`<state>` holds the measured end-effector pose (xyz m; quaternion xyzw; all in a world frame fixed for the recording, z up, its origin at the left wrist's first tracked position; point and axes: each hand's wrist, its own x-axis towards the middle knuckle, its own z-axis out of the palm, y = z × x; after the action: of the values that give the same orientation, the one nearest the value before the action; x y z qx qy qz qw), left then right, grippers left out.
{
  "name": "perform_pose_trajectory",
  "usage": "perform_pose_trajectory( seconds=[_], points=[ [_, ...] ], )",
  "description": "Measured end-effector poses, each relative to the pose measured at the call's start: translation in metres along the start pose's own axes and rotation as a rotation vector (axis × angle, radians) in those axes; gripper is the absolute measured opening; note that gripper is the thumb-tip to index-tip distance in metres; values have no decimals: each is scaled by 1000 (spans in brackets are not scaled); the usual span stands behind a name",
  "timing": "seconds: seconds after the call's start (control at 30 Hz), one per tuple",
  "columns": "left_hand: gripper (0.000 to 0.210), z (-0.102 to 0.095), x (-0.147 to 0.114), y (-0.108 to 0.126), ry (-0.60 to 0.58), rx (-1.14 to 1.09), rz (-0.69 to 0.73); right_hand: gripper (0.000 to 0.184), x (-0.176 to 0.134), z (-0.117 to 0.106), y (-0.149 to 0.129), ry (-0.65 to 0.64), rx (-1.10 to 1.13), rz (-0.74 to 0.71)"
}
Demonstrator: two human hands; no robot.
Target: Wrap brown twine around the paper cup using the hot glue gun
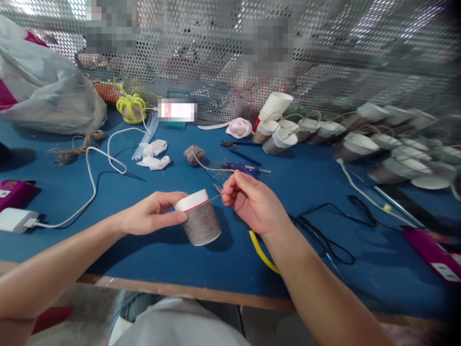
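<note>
My left hand (154, 214) grips a white paper cup (201, 223) by its side, tilted above the blue table. Grey yarn is wound round most of the cup, with a thin red line and a bare white band at its upper end. Between the pinched fingers of my right hand (248, 197) runs the grey yarn strand (216, 196), stretched to the cup. A ball of grey yarn (195, 155) lies behind the cup, its strand leading to my right hand. Just beyond that hand lies a blue glue gun (245, 168), partly covered by it.
Several yarn-wrapped cups with handles (360, 146) crowd the right side. Pliers (237, 143), a pink ribbon roll (239, 128) and white scraps (154, 156) lie behind. A white cable (94, 185) crosses the left; black cord (334, 211) lies right. A perforated metal screen (212, 53) borders the back.
</note>
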<state>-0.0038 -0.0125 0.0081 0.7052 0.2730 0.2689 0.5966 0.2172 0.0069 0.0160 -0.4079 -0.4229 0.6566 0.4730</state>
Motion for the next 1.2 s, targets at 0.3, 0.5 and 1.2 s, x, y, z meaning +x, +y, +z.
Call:
perform_pose_trajectory(
  seconds=[0.3, 0.5, 1.2],
  points=[
    [19, 0, -2, 0, -35, -85, 53, 25, 0, 2, 4, -47, 84, 77],
    [18, 0, -3, -1, -36, -98, 66, 24, -1, 3, 6, -92, 108, 117],
    [21, 0, -4, 0, -61, -203, 68, 24, -2, 10, 13, -105, 121, 177]
  ],
)
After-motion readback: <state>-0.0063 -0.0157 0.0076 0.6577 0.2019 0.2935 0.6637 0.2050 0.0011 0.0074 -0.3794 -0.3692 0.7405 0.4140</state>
